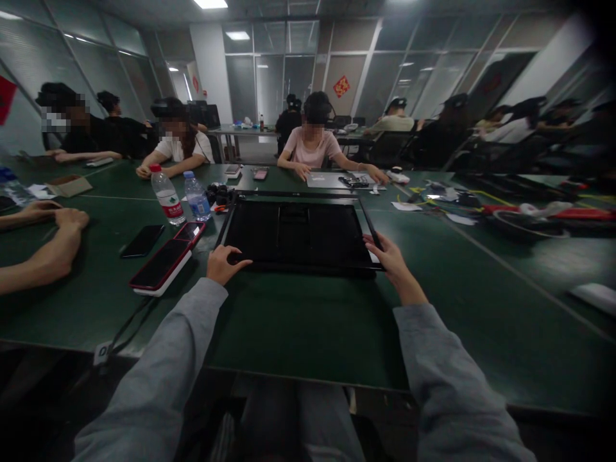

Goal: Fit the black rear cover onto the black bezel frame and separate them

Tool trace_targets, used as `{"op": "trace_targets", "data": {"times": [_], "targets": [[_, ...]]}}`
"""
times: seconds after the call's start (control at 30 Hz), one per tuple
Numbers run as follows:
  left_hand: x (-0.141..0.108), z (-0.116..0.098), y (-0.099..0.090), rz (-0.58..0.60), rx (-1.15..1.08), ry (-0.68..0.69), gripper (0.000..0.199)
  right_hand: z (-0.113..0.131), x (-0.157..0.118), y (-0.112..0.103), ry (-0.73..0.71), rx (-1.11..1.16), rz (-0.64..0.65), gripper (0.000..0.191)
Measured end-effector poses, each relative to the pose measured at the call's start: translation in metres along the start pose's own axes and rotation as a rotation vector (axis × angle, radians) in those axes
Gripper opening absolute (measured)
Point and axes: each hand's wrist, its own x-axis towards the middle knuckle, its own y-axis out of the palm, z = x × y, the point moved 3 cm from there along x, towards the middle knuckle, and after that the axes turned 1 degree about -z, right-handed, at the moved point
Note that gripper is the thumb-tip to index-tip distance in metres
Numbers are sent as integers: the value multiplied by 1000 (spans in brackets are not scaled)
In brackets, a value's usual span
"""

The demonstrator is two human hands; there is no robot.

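A thin black rectangular frame (369,221) is in front of me at the green table, around or over a flat black panel (255,231) with raised ribs in its middle. My left hand (225,264) pinches the frame's near left corner between thumb and fingers. At the near right corner, my right hand (393,263) grips the frame, fingers on its side bar. A small white patch shows beside the right fingers. Whether the frame touches the panel all round, I cannot tell.
Left of the frame stand a red-capped bottle (168,196) and a blue-capped bottle (196,196). Nearby lie a black phone (143,241) and a red-edged device (161,264). Another person's hands (70,218) rest at left. Opposite, a person in pink (315,141) handles parts. Cables (474,196) lie at right.
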Motion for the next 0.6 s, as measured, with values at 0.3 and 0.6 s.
{"op": "trace_targets", "data": {"times": [0.3, 0.6], "targets": [[-1, 6, 6, 99, 0, 11, 36, -9, -13, 15, -140, -523, -171, 63], [0, 9, 9, 171, 30, 51, 34, -17, -16, 20, -124, -614, -156, 65]]}}
